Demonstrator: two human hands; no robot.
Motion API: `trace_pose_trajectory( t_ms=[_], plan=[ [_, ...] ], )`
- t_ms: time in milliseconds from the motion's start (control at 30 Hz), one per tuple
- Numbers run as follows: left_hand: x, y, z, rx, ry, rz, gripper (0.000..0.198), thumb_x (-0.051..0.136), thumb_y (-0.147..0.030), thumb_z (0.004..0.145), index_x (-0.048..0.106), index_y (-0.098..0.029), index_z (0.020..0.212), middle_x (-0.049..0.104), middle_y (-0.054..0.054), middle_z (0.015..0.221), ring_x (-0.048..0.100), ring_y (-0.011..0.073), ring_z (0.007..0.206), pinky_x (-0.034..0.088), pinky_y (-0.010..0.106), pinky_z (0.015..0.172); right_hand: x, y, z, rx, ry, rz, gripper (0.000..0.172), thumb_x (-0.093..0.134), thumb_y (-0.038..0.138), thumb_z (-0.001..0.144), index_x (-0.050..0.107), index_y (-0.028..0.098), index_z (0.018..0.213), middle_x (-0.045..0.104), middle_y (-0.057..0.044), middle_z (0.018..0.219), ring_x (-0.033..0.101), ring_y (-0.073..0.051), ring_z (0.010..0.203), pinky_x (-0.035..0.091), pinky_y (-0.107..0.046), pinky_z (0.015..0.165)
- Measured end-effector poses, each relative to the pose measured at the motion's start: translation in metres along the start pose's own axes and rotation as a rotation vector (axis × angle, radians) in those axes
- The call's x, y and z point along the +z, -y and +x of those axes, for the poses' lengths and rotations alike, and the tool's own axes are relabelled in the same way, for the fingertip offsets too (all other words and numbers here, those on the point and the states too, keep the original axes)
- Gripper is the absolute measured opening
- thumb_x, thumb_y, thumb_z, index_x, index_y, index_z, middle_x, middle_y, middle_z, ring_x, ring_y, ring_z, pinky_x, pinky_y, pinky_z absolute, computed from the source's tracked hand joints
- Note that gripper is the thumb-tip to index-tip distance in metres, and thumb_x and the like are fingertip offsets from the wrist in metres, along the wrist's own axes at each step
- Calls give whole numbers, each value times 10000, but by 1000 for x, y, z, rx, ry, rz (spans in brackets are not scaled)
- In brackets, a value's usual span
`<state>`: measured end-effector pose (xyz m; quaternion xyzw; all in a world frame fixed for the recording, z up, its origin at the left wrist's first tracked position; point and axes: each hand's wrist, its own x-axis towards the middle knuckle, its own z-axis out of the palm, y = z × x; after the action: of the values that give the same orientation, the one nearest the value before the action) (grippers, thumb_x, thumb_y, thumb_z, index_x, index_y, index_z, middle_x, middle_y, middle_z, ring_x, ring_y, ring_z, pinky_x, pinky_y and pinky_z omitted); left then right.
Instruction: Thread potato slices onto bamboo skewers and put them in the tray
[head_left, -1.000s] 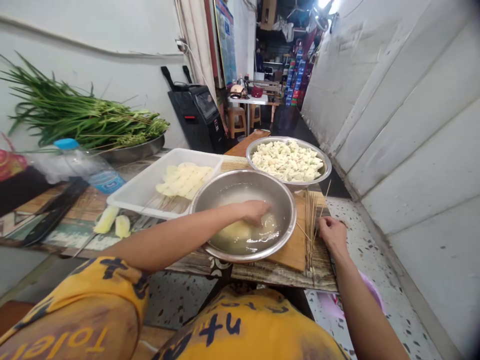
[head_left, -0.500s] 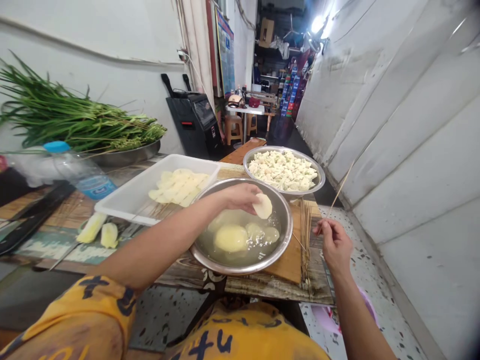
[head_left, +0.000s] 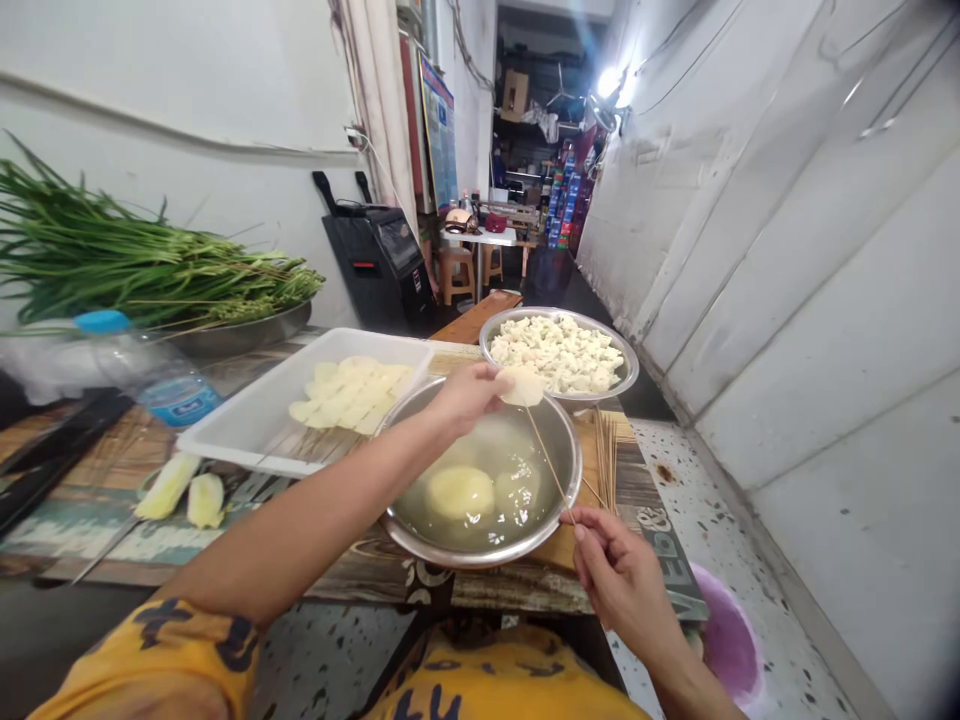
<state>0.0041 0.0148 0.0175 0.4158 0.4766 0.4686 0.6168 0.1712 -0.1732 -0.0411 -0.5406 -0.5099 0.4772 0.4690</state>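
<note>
My left hand pinches a pale potato slice above the far side of a steel basin. A thin wooden skewer slants up from my right hand, which grips its lower end at the basin's right edge. The skewer's tip meets the slice's lower edge; whether it has pierced it I cannot tell. In the basin's cloudy water lie a peeled potato and some slices. Left of it, a white plastic tray holds several skewered slices.
Loose skewers lie right of the basin. Behind it stands a bowl of cauliflower pieces. At the left are a water bottle, cut vegetable pieces, a knife and a bowl of greens. A pink tub stands below right.
My right hand has swung the skewer left and down over the basin, bringing its tip to the slice. My left hand has raised the slice slightly and turned it. The view has shifted a little.
</note>
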Motion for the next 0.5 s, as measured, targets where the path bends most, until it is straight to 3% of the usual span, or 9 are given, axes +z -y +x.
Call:
trace_pose_trajectory(
  t_ms=[167,500],
  plan=[
    [5,-4,-9,57,-21,5,187,713,-119,579,555,-120,680,623,21,663,578,106,588,474,240,575,-2,-5,1,-46,-48,22,312,506,396,864,552,124,1011,321,81,517,290,-70,453,213,-198,408],
    [6,1,-8,139,-5,51,238,744,-184,545,553,-129,677,605,-4,607,544,92,551,460,231,566,-5,0,2,27,-38,98,399,526,430,842,568,102,1064,289,86,494,243,-72,438,159,-205,397]
  ],
)
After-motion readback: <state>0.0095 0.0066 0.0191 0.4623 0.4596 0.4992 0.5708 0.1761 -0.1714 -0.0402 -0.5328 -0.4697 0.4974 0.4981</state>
